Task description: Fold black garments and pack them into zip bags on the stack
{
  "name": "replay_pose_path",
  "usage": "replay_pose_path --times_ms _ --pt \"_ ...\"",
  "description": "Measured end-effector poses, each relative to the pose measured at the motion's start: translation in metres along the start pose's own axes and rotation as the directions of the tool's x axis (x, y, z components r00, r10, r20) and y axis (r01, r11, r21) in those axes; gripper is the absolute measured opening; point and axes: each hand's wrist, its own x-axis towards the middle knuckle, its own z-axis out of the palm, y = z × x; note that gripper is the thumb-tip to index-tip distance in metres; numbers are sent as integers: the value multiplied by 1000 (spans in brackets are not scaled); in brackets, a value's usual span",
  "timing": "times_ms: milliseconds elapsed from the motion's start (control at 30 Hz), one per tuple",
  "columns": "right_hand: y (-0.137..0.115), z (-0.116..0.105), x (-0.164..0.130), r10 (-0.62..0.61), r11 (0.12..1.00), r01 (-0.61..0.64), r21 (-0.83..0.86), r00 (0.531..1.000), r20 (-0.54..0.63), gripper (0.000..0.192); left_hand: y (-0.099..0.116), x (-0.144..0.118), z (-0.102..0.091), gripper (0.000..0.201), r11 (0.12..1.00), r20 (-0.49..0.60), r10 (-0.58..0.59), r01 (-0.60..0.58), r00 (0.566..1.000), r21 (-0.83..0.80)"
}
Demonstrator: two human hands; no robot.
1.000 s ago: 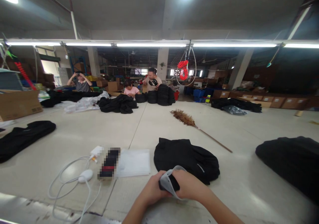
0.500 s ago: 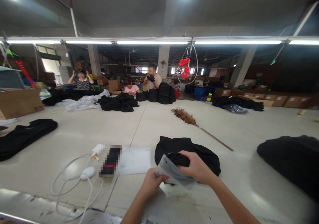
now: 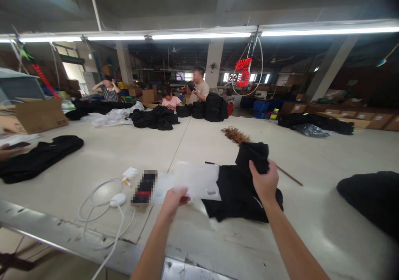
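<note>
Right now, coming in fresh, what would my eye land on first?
Probably the bright red coil hanging beneath the strip lights, right of centre. Nearer, the left hand holds a translucent bag while the right hand grips a black bundle, with a black garment on the table below. A brown feather duster lies beyond, partly hidden.

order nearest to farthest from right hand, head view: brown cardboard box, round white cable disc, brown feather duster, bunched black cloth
1. Black cloth, held in right hand
2. Feather duster, just beyond
3. Cable disc, to the left
4. Cardboard box, far left
</note>
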Motion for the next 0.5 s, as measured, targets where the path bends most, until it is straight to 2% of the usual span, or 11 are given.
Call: replay_pose_path --times_ms 33,67,100,200,233,300,367,433,500 --pt "10 4 -7 -113 990 119 -71 990 79 37 5 3 -9 31 999 -64 -25 28 998 39" --pt "22 7 -16 -209 966 233 -111 959 190 32 9 6 -18 29 995 -108 -34 43 994 85" --pt "33 11 -29 -272 937 325 -129 908 317 29 12 8 -25 27 991 -141 -34 52 989 126" --pt "63 16 -71 -278 860 482 -170 720 636 37 17 10 -41 29 979 -183 -24 60 983 196" --pt "71 16 -82 -253 845 498 -194 692 676 43 18 10 -44 33 970 -200 -15 63 980 234" --pt "84 15 -98 -213 835 501 -227 674 707 48 20 7 -48 47 928 -247 35 60 968 367" --pt "93 14 -103 -196 840 488 -236 679 707 48 23 1 -50 60 841 -289 134 46 948 540" --pt "98 13 -103 -197 845 483 -229 680 707 48 29 -6 -52 65 718 -308 273 20 911 696" --pt "100 13 -102 -201 844 485 -228 680 705 48 36 -14 -48 64 557 -311 419 29 853 830"
